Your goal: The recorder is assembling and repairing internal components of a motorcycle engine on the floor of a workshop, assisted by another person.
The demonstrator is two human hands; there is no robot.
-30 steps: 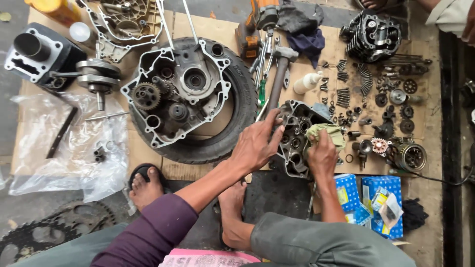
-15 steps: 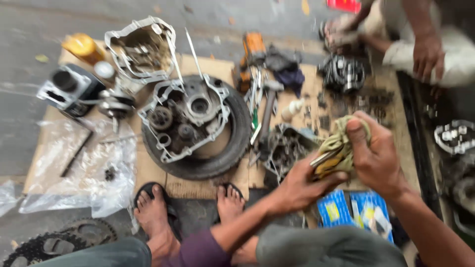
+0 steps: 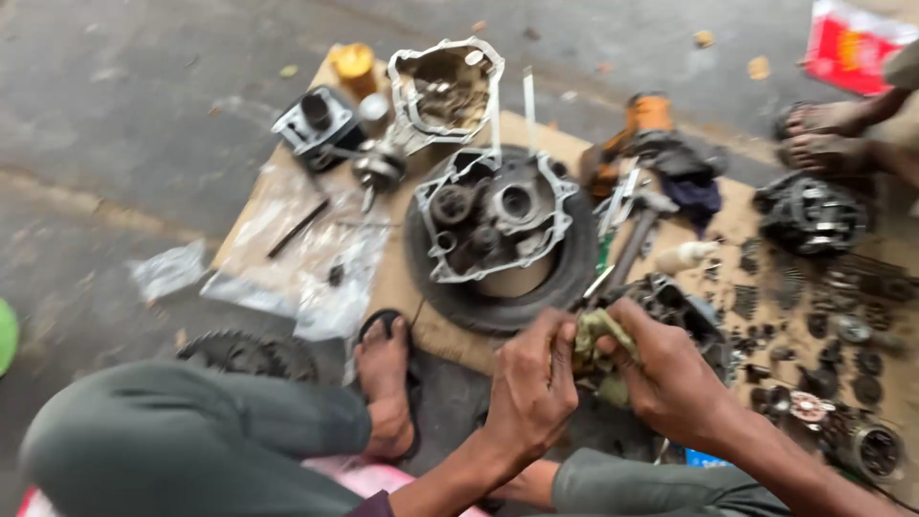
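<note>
Currently both hands close on a crumpled greasy yellow-green rag point(image 3: 595, 337): left hand point(image 3: 532, 391) and right hand point(image 3: 664, 373) gripping it, just in front of the black tyre point(image 3: 565, 287) (frame blurred). Best to keep the 2 grips firm and wipe in short strokes.

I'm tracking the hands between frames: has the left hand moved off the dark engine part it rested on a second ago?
Yes. The left hand has lifted off the engine part toward the person, now gripping the rag.
</note>
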